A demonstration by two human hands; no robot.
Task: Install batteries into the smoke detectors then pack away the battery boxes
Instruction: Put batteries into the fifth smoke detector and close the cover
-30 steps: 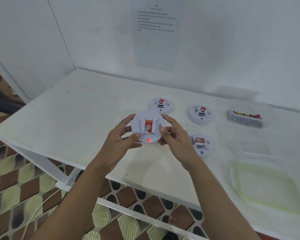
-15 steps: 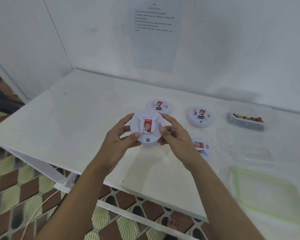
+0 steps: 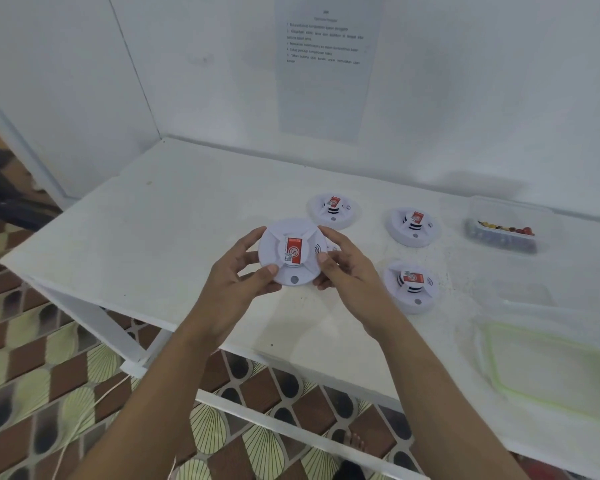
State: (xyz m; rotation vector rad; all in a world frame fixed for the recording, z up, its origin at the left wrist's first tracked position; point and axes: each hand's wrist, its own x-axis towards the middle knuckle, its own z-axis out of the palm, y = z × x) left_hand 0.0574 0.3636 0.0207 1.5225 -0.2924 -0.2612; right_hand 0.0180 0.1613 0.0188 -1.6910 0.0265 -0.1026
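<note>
Head view: both hands hold one white smoke detector (image 3: 293, 251) above the counter (image 3: 187, 220), red label facing up. The left hand (image 3: 236, 282) curls round its left rim, and the right hand (image 3: 347, 271) curls round its right rim. On the counter, a second detector (image 3: 333, 211) lies just behind it, with a third detector (image 3: 413, 226) and a fourth detector (image 3: 411, 285) to its right. Farther right are a clear battery box (image 3: 503, 230) and a green-rimmed lid (image 3: 541, 362).

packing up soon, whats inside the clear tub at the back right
The clear tub holds a low layer of small dark, yellow and red pieces; its cloudy wall hides what they are.
</note>
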